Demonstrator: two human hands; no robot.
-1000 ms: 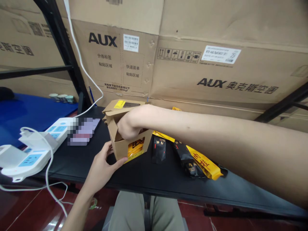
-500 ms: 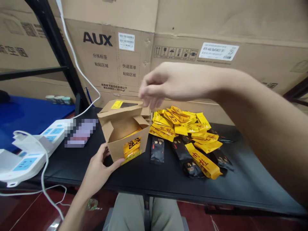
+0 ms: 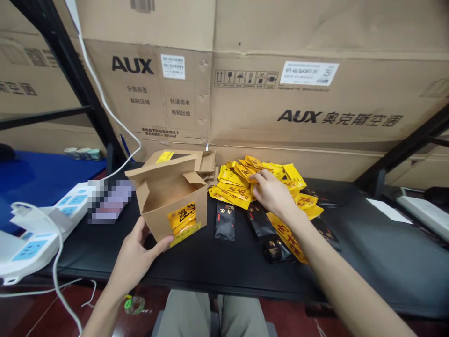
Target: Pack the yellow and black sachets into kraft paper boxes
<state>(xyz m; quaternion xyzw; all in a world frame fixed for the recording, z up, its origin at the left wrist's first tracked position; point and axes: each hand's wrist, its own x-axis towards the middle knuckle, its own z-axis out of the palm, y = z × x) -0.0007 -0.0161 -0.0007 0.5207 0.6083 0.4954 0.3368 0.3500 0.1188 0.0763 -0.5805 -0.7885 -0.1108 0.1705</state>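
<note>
Left hand (image 3: 135,255) clamps the open carton (image 3: 154,219), right hand (image 3: 275,193) over yellow packets (image 3: 229,193) to its right, fingers' closure there unclear.

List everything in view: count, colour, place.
open box: one, brown, left-centre
yellow packets: many, centre; some in box
black packets: several, beside yellow
flat boxes: several, brown, behind box
cartons: several, brown, behind table
pixelated phone: one, purple, left
power strip: one, white, left
strip: one, white, far right
cables: several, white, left
cups: three, pale, on blue tabletop
card: one, white, right
bottle: one, clear, floor
table: one, black, centre
legs: two, khaki, bottom
left hand: one, on box
right hand: one, on yellow packets
</note>
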